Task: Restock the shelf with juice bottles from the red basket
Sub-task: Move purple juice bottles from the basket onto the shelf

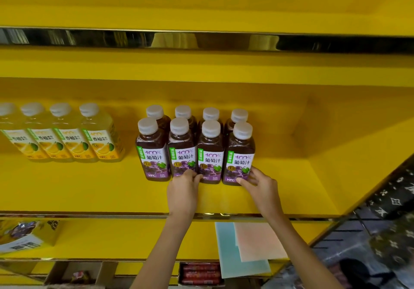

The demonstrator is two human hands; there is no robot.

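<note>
Two rows of purple grape juice bottles with white caps stand on the yellow shelf (89, 190). My left hand (183, 188) wraps its fingers around the base of the second front bottle (182, 149). At the foot of the rightmost front bottle (239, 154), my right hand (257, 184) grips with thumb and fingers. The front bottle between them (210, 152) stands free, as does the leftmost one (152, 149). The red basket is out of view.
A row of yellow pomelo juice bottles (67, 136) stands at the left of the same shelf. Bare shelf lies to the right of the grape bottles. Below are a yellow carton (26, 235), blue and pink sheets (248, 244), and red packets (200, 274).
</note>
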